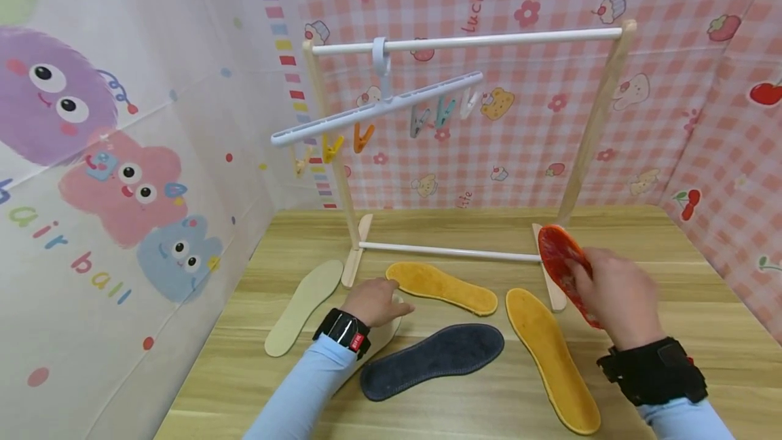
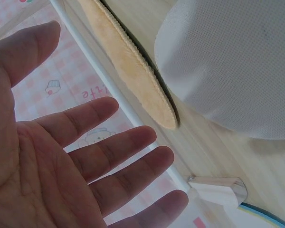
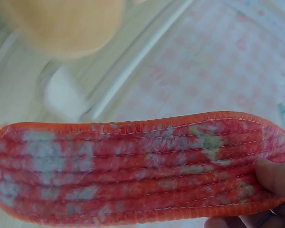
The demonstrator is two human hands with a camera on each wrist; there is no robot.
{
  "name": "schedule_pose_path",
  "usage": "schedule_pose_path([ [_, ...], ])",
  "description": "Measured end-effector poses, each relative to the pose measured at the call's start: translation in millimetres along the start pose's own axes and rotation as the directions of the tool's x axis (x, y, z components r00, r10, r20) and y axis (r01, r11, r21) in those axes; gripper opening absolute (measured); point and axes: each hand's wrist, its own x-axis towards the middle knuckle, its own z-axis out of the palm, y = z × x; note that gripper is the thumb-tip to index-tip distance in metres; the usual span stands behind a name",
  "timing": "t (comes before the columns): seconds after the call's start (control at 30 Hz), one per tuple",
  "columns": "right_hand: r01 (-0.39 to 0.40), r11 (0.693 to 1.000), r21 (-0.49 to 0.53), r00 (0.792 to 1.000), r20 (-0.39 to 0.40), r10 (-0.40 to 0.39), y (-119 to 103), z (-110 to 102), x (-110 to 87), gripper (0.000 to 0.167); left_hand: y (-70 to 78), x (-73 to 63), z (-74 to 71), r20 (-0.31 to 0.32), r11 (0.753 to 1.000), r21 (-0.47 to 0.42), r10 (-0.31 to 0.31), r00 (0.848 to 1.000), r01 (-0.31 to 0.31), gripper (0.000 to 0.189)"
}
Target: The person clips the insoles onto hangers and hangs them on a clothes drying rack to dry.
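My right hand [image 1: 617, 294] pinches a red stitched insole [image 3: 133, 166] with orange edging, thumb on its face, lifted at the right beside the rack's foot. My left hand [image 1: 374, 301] holds nothing; its fingers are spread and relaxed in the left wrist view. Below it, partly hidden by the hand and wrist, is a whitish insole [image 1: 380, 339]. A yellow insole [image 1: 442, 285] lies just beyond my left fingertips. Another yellow insole [image 1: 552, 362] lies on the table left of my right wrist.
A dark grey insole [image 1: 434, 360] and a pale green insole [image 1: 305, 307] lie on the wood-patterned table [image 1: 214, 386]. Behind them stands a rack [image 1: 464, 41] with a white top bar. From it hangs a tilted pale hanger [image 1: 379, 108] with several coloured clips [image 1: 363, 138].
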Motion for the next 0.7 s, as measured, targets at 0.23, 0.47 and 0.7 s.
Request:
schedule_pose_path([
  [0.23,0.025,0.996,0.088,1.000,-0.019,-0.023,-34.7,2.8,-6.5,0.023,-5.5,1.5,-7.9,-0.003,0.999,-0.016,-0.044,0.999,0.043,0.063],
  [0.47,0.040,0.983,0.181,0.999,-0.018,-0.038,-58.6,16.2,-14.6,0.021,-13.4,2.2,-18.7,-0.035,0.997,-0.026,-0.076,0.996,0.075,0.063],
  [0.7,-0.025,0.971,0.239,0.998,0.067,0.010,-70.0,27.4,-22.5,0.023,-24.4,0.0,-30.9,-0.079,0.993,-0.063,-0.109,0.991,0.104,0.064],
])
